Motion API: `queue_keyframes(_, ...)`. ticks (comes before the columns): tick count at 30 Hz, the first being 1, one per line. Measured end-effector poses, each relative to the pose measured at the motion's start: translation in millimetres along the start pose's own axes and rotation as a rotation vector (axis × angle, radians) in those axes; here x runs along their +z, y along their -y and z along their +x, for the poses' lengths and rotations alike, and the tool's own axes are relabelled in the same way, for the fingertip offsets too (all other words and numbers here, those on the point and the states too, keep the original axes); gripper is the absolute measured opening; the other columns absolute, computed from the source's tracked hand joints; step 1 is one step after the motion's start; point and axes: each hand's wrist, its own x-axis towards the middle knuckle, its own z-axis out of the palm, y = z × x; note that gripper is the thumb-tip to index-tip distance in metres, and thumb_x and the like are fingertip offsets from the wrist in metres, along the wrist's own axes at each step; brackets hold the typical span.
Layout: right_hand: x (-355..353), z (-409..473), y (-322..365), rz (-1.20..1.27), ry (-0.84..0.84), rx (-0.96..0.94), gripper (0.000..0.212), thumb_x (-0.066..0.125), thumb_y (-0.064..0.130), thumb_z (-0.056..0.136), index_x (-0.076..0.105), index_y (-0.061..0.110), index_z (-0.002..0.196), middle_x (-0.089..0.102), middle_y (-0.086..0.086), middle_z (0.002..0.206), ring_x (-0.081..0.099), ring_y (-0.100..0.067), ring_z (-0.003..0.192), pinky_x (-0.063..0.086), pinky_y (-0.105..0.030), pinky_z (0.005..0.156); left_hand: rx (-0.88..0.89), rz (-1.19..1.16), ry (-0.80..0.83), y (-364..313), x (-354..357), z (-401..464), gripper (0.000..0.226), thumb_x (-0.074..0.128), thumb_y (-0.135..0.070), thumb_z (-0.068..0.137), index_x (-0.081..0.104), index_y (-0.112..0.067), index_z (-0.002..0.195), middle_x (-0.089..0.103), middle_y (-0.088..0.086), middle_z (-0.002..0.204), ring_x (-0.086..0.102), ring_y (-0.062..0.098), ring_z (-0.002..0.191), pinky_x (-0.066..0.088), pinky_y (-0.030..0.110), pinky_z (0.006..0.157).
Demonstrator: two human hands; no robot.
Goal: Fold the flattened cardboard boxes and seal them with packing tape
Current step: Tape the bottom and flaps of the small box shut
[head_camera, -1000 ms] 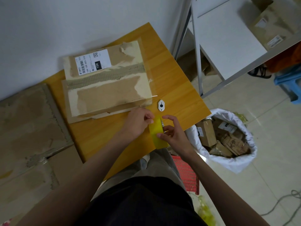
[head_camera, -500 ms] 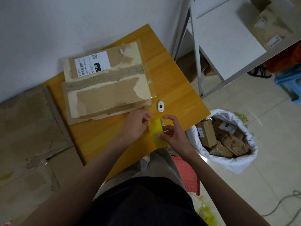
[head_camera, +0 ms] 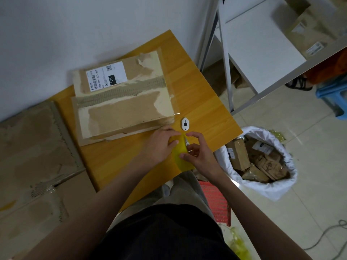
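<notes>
A worn cardboard box (head_camera: 122, 102) with a white shipping label lies on the orange wooden table (head_camera: 202, 98), its top carrying torn tape marks. Near the table's front edge both hands hold a yellow roll of packing tape (head_camera: 181, 154). My left hand (head_camera: 159, 145) pinches the roll's upper left side with curled fingers. My right hand (head_camera: 197, 152) grips its right side, thumb against the yellow face. The roll's core is hidden by my fingers.
A small white cutter (head_camera: 185, 124) lies on the table just beyond my hands. Flattened cardboard (head_camera: 33, 156) lies left of the table. A white bag of cardboard scraps (head_camera: 262, 160) stands on the floor at right. A metal shelf frame (head_camera: 227, 62) rises behind.
Both hands with the tape roll have shifted slightly up toward the white cutter. The box has not moved.
</notes>
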Motion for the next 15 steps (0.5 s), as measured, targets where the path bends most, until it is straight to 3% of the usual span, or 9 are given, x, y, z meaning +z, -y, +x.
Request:
queue_keyframes(4, 1.4, 1.0, 1.1, -0.006, 0.002, 0.007, 0.06, 0.077, 0.014, 0.086, 0.043, 0.036, 0.13, 0.069, -0.013, 0.091, 0.062, -0.021, 0.076, 0.053, -0.043, 0.069, -0.004, -0.051, -0.023, -1.9, -2.4, -1.9, 0.029, 0.065, -0.016, 0.095, 0.069, -0.015, 0.124, 0.061, 0.0, 0.12, 0.061, 0.017, 0.107, 0.048, 0.038, 0.097)
queue_keyframes(8, 2.3, 1.9, 1.7, -0.02, -0.001, 0.004, 0.06, 0.078, 0.016, 0.085, 0.043, 0.036, 0.13, 0.067, -0.005, 0.086, 0.061, -0.013, 0.072, 0.05, -0.029, 0.065, -0.001, -0.07, -0.047, -3.5, -3.6, -2.7, 0.025, 0.067, -0.015, 0.093, 0.071, -0.017, 0.118, 0.063, -0.002, 0.116, 0.063, 0.015, 0.101, 0.051, 0.037, 0.093)
queue_keyframes(15, 2.1, 2.9, 3.4, -0.051, -0.013, -0.002, 0.062, 0.079, 0.016, 0.084, 0.043, 0.038, 0.129, 0.066, 0.001, 0.08, 0.06, -0.009, 0.068, 0.049, -0.026, 0.062, -0.004, -0.093, -0.098, -3.3, -1.2, -4.1, 0.022, 0.069, -0.015, 0.091, 0.073, -0.017, 0.112, 0.066, -0.003, 0.108, 0.063, 0.011, 0.096, 0.052, 0.03, 0.087)
